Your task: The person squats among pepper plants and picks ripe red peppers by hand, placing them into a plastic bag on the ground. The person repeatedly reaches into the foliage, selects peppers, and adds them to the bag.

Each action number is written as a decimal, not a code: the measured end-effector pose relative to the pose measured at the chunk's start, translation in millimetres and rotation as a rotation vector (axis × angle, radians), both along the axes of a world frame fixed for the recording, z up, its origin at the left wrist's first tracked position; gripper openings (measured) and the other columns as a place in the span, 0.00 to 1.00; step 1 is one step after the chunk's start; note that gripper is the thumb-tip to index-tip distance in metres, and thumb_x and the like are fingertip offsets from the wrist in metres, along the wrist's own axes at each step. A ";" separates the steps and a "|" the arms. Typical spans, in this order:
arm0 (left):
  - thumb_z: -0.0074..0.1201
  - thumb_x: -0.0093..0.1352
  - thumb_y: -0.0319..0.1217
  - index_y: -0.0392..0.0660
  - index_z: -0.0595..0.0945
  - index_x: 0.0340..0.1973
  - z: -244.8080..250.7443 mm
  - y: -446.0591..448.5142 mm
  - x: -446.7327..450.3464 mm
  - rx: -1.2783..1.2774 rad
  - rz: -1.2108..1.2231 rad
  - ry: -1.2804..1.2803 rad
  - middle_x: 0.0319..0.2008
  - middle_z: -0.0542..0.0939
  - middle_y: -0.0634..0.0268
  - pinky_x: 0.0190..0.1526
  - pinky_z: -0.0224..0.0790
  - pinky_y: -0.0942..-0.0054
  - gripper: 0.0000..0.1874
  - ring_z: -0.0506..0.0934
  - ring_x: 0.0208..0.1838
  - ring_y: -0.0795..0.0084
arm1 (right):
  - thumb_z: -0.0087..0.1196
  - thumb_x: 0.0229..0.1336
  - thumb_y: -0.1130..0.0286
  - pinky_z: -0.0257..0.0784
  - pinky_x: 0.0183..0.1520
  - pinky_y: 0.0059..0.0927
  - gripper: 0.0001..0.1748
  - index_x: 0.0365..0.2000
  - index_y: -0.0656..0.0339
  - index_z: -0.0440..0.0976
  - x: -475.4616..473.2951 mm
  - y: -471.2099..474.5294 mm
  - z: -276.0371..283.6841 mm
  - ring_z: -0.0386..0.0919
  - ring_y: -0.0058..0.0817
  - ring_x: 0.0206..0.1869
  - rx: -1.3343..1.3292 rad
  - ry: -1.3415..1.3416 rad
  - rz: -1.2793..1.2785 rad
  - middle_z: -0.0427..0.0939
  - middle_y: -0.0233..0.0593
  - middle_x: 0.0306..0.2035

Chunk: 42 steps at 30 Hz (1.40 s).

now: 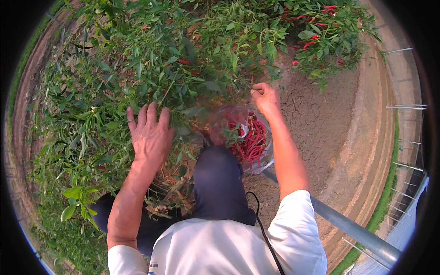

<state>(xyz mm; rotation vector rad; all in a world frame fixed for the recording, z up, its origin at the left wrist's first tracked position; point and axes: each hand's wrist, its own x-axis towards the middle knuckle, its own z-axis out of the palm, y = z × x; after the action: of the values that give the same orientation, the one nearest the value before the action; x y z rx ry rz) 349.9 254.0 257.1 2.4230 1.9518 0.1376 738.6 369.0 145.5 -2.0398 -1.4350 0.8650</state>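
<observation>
My left hand (151, 132) lies with spread fingers against the leaves of the pepper plants (113, 92), palm down. I see nothing held in it. My right hand (266, 98) is raised just above and beyond a clear plastic bag, its fingers curled and thumb near the index finger; whether something thin is between them I cannot tell. The open bag (269, 156) stands on the soil beside my knee, holding many red chili peppers (252, 144) and some green leaves. A few red chilies (184, 62) show among the foliage beyond my hands.
More ripe chilies (309, 44) hang on plants at the upper right. Cracked dry soil (316, 103) lies right of the bag. A metal pole (357, 228) slants across the lower right. A black cord (263, 223) runs down over my shirt, and my bent knee (218, 175) is between my arms.
</observation>
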 end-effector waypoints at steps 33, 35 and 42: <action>0.71 0.68 0.37 0.45 0.78 0.67 2.6 0.5 -5.1 -0.045 0.017 -0.068 0.70 0.73 0.50 0.80 0.46 0.29 0.33 0.70 0.75 0.46 | 0.59 0.77 0.65 0.86 0.38 0.31 0.09 0.46 0.60 0.81 -59.5 37.8 38.7 0.90 0.31 0.36 -0.333 1.027 0.067 0.87 0.37 0.36; 0.71 0.68 0.37 0.45 0.78 0.67 2.3 0.1 -5.6 -0.049 0.016 -0.072 0.71 0.73 0.50 0.80 0.46 0.29 0.33 0.70 0.75 0.46 | 0.60 0.75 0.65 0.85 0.33 0.31 0.09 0.45 0.60 0.81 -62.6 35.5 51.0 0.88 0.30 0.31 -0.398 0.925 0.113 0.85 0.33 0.31; 0.72 0.67 0.36 0.45 0.78 0.67 1.4 0.1 -3.3 -0.060 0.030 -0.063 0.71 0.73 0.50 0.80 0.46 0.29 0.34 0.69 0.75 0.46 | 0.59 0.72 0.65 0.84 0.33 0.31 0.09 0.42 0.60 0.81 -53.6 31.2 125.0 0.88 0.28 0.30 -0.269 0.886 0.082 0.85 0.32 0.30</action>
<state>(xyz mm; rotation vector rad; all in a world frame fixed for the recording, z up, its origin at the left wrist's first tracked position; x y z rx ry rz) 346.5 254.1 258.5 2.3244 1.9377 0.1519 685.0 400.2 270.5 -1.4205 -0.9204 1.7761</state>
